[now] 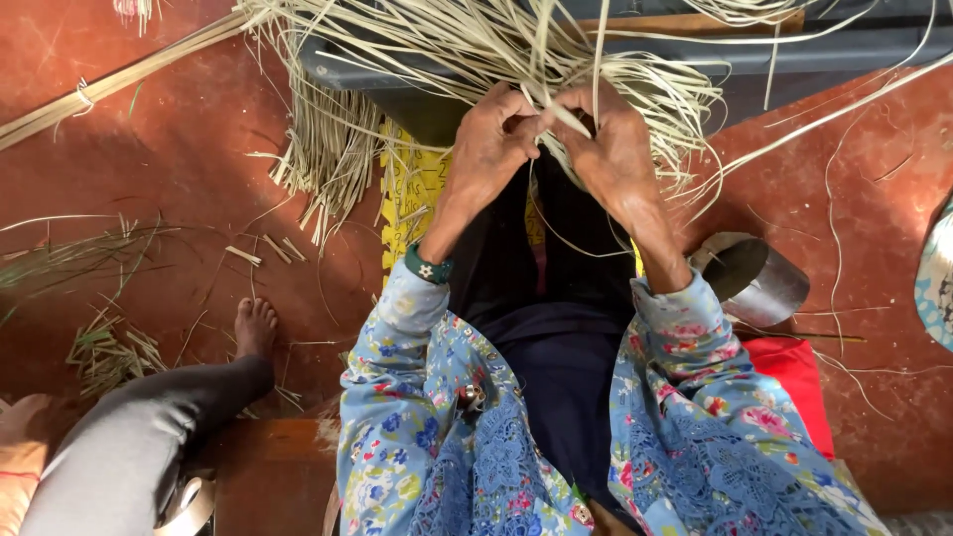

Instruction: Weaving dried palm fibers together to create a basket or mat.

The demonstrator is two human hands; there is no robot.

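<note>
Head view, looking straight down: both hands work at the near edge of a mass of pale reed strips (496, 45) draped over a dark frame (695, 45). Left hand (491, 139) has its fingers pinched narrow on a single strip; right hand (611, 149) curls closed around neighbouring strips just beside it, thumbs almost touching. Step in hand looks like interlacing or tightening one strand at the weave's edge (exact crossing hidden under the knuckles). Next move likely calls for steady tension while the pinched strip is drawn through. Below the strips, a yellow mat (407, 199); right of them, a metal scoop (754, 278) on the red floor (149, 149). Another person's foot (255, 328) rests well left.
</note>
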